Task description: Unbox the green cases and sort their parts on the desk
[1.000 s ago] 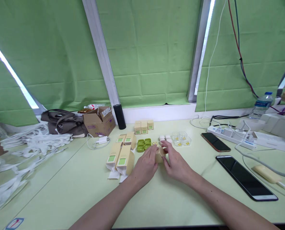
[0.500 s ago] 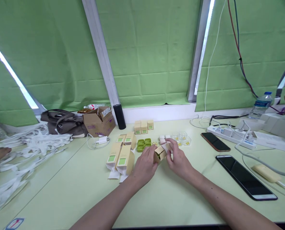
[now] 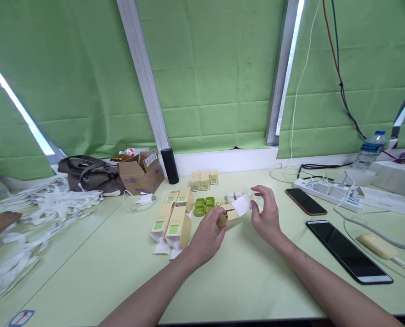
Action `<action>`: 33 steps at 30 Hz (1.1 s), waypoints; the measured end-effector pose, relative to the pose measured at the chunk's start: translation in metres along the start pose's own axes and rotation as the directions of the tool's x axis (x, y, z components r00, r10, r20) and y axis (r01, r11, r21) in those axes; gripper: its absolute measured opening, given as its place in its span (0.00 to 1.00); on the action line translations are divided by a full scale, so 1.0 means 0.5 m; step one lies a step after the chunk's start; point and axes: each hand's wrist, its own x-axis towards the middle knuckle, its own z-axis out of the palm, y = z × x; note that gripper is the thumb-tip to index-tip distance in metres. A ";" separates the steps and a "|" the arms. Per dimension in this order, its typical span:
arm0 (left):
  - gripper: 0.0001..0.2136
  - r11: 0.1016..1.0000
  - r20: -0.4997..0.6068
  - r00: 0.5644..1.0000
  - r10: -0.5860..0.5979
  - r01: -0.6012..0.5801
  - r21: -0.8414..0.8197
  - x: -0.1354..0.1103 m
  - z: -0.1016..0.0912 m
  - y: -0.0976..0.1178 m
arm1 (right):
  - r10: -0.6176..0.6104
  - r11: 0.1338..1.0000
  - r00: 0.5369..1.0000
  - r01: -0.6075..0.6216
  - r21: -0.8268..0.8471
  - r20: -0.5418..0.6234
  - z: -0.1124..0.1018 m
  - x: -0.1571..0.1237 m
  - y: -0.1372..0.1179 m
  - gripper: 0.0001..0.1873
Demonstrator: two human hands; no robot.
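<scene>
My left hand point(image 3: 207, 236) is wrapped round a small beige cardboard box point(image 3: 230, 214), held tilted just above the table. Its white inner flap point(image 3: 242, 205) sticks out to the right. Beside that flap is my right hand point(image 3: 266, 215), thumb and fingers apart; whether the thumb touches the flap's edge I cannot tell. Left of my hands stand several taller beige boxes point(image 3: 173, 227) with green squares, white flaps out at the near end. Green square cups point(image 3: 199, 210) sit just behind my left hand. Clear plastic cups point(image 3: 257, 200) are partly hidden behind my right hand.
Small closed boxes point(image 3: 205, 180) stand at the back. Two phones point(image 3: 348, 252) and a power strip point(image 3: 328, 193) with cables lie at right. White straps point(image 3: 52, 209), a grey bag point(image 3: 89, 175), a brown carton point(image 3: 141, 172) and another person's hand point(image 3: 1, 225) are at left.
My right hand has moved right and its fingers have come apart from the box. The white flap now stands extended. The box has turned in my left hand. The other person's hand shifted slightly right.
</scene>
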 end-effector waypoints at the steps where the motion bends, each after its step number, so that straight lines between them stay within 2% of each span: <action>1: 0.21 1.000 0.008 1.000 -0.004 0.004 -0.001 0.001 -0.002 0.002 | -0.071 0.997 0.997 0.072 -0.039 0.008 -0.002 0.001 0.006 0.17; 3: 0.27 1.000 0.022 1.000 -0.014 0.014 -0.004 0.001 -0.002 0.004 | -0.203 0.977 0.977 0.207 -0.055 0.073 -0.003 0.000 0.015 0.22; 6: 0.35 1.000 0.022 0.999 -0.031 0.031 0.001 0.000 0.001 0.000 | -0.364 0.929 0.909 0.370 0.007 0.205 -0.001 -0.006 0.018 0.30; 9: 0.37 0.999 0.005 0.999 -0.038 0.038 0.000 0.000 0.005 -0.008 | -0.447 0.887 0.836 0.461 0.033 0.317 0.003 -0.012 0.010 0.36; 11: 0.38 0.999 -0.007 0.999 -0.042 0.042 -0.007 0.000 0.006 -0.011 | -0.471 0.868 0.810 0.495 0.024 0.350 0.004 -0.013 0.003 0.37; 23: 0.38 0.996 -0.087 0.993 -0.081 0.076 -0.055 0.000 0.012 -0.018 | -0.499 0.866 0.847 0.493 0.081 0.183 0.000 -0.014 -0.019 0.25; 27: 0.37 0.992 -0.121 0.987 -0.102 0.092 -0.083 0.001 0.010 -0.023 | -0.509 0.860 0.834 0.503 0.086 0.214 0.007 -0.023 -0.018 0.28; 33: 0.37 0.999 -0.129 0.991 -0.034 0.037 0.021 0.001 0.006 -0.025 | -0.413 0.898 0.862 0.438 -0.023 0.295 0.016 -0.030 -0.014 0.28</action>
